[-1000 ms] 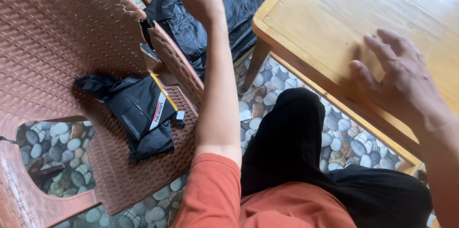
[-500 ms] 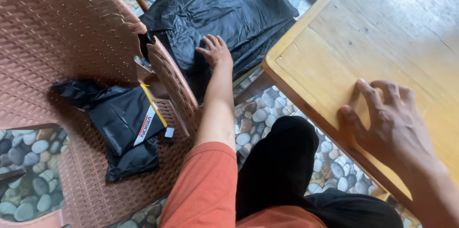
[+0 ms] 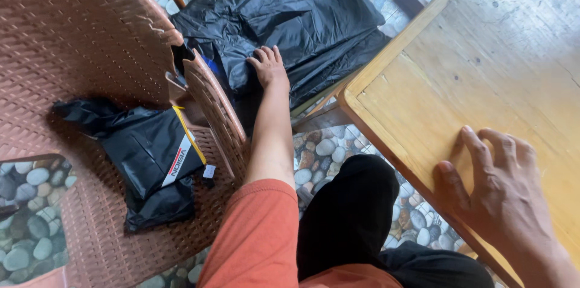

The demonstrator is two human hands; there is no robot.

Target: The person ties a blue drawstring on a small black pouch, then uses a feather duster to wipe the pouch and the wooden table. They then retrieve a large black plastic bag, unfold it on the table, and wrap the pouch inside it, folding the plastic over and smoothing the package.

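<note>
Over a pebble floor (image 3: 338, 155), the open right hand (image 3: 504, 188) lies flat on one wooden table (image 3: 483, 70); the left hand (image 3: 267, 66), fingers spread, seemingly presses one crumpled black plastic bag (image 3: 290, 16); left of it, a second black bag (image 3: 151, 155) lies on one brown woven plastic chair (image 3: 78, 40).

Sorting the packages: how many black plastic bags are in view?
2: a large black bag under the left hand, and a small black bag on the brown chair. Others may be hidden.

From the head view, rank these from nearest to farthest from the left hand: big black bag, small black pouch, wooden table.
Left hand:
1. Big black bag, under the palm, touching.
2. Wooden table, to the hand's right.
3. Small black pouch, down-left on the chair seat.
</note>
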